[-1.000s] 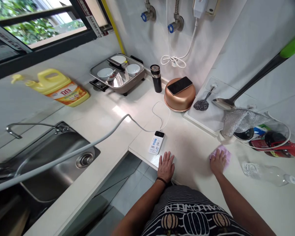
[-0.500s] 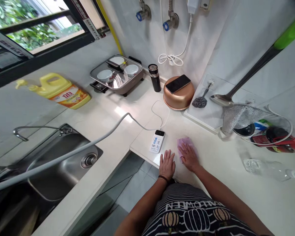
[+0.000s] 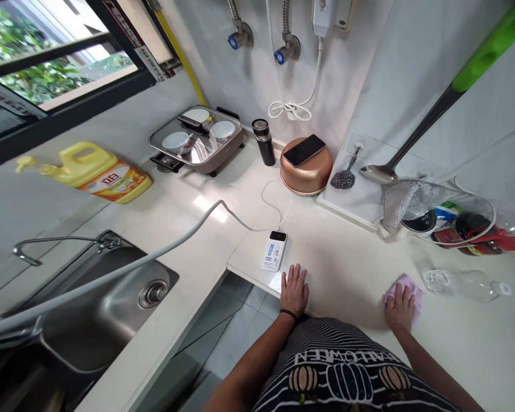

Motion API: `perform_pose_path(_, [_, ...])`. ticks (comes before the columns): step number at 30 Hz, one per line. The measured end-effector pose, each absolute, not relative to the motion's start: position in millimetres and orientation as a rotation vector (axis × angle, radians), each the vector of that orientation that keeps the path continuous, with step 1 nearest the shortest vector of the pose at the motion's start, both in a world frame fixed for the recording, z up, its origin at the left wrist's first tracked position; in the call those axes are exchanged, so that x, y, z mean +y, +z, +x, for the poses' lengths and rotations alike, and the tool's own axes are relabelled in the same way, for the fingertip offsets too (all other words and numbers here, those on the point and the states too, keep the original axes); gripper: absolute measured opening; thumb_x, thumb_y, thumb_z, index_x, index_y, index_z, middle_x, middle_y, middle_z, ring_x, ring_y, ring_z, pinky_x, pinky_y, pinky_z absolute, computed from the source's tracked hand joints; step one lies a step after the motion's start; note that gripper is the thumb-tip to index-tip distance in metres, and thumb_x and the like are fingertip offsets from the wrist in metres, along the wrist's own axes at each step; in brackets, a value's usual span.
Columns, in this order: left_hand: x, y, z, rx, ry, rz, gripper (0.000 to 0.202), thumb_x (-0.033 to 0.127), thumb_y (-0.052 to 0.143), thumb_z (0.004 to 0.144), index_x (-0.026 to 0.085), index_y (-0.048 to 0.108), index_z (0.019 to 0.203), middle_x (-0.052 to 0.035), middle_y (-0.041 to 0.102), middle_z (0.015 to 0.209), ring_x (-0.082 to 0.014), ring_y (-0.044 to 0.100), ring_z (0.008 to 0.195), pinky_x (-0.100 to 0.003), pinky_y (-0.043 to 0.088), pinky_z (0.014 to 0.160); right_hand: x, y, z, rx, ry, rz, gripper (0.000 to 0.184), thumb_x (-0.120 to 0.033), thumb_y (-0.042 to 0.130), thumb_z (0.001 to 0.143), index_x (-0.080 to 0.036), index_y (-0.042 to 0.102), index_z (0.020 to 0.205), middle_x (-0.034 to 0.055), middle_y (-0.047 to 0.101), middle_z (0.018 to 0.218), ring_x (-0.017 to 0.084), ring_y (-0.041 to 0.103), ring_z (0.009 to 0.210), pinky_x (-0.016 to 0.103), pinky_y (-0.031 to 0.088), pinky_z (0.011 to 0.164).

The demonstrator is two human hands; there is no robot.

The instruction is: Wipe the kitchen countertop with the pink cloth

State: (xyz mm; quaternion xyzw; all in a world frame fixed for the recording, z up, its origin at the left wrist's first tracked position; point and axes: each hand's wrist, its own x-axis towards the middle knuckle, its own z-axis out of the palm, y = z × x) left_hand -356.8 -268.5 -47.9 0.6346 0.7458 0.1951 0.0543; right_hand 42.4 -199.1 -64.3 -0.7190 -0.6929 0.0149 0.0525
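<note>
My left hand point(image 3: 294, 290) lies flat and open on the white countertop point(image 3: 352, 263) near its front edge, just right of a white power bank point(image 3: 274, 250). Further right, my right hand point(image 3: 399, 306) presses with spread fingers on a pink cloth point(image 3: 407, 286) lying on the counter. A clear plastic bottle point(image 3: 459, 283) lies on its side just right of the cloth.
A copper pot point(image 3: 305, 171) with a phone point(image 3: 304, 150) on top stands at the back, next to a black flask point(image 3: 262, 141) and an electric pan point(image 3: 197, 140). A cable point(image 3: 154, 257) crosses the steel sink point(image 3: 90, 309). A yellow jug point(image 3: 96, 173) lies on the left. Jars and a ladle point(image 3: 386, 171) sit on the right.
My right hand slid the pink cloth left, close to my left hand, then back to the right near the bottle. My left hand stayed flat in place.
</note>
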Motion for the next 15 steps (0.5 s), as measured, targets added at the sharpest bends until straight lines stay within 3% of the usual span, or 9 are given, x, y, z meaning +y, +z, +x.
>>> perform_pose_path(3, [-269,-48,-357,2.254,0.574,1.924,0.050,0.024,0.050,0.096,0.023,0.055,0.146,-0.0081,0.042,0.163,-0.0277,0.030,0.155,-0.056,0.021,0.129,-202,-63,-10,-1.984,0.177,-2.212,0.070,-0.041,0.024,0.099,-0.021,0.020,0.166,0.0142,0.019,0.172,0.042,0.014,0.157,0.071,0.026,0.117])
perform_pose_path(6, [-269,-47,-358,2.242,0.548,1.917,0.050,0.024,0.049,0.097,0.024,0.054,0.147,-0.0071,0.041,0.163,-0.0279,0.031,0.155,-0.056,0.022,0.129,-195,-56,-85,-2.256,0.347,-1.948,0.068,-0.036,0.030,0.100,-0.024,0.019,0.166,0.0103,0.015,0.174,0.038,0.007,0.159,0.068,0.023,0.120])
perform_pose_path(11, [-269,-46,-359,2.223,0.519,1.908,0.050,0.026,0.048,0.098,0.024,0.053,0.147,-0.0075,0.039,0.164,-0.0283,0.029,0.156,-0.058,0.021,0.129,-190,-41,-182,-2.659,0.466,-1.469,0.071,-0.024,0.043,0.095,-0.029,0.026,0.164,0.0048,0.019,0.173,0.033,0.012,0.159,0.060,0.021,0.125])
perform_pose_path(15, [-270,-47,-359,2.213,0.506,1.902,0.051,0.027,0.047,0.098,0.023,0.052,0.149,-0.0077,0.038,0.165,-0.0288,0.027,0.156,-0.059,0.019,0.129,-197,-37,-167,-2.800,0.486,-1.338,0.070,-0.023,0.043,0.095,-0.031,0.029,0.163,0.0020,0.020,0.173,0.028,0.013,0.160,0.054,0.021,0.126])
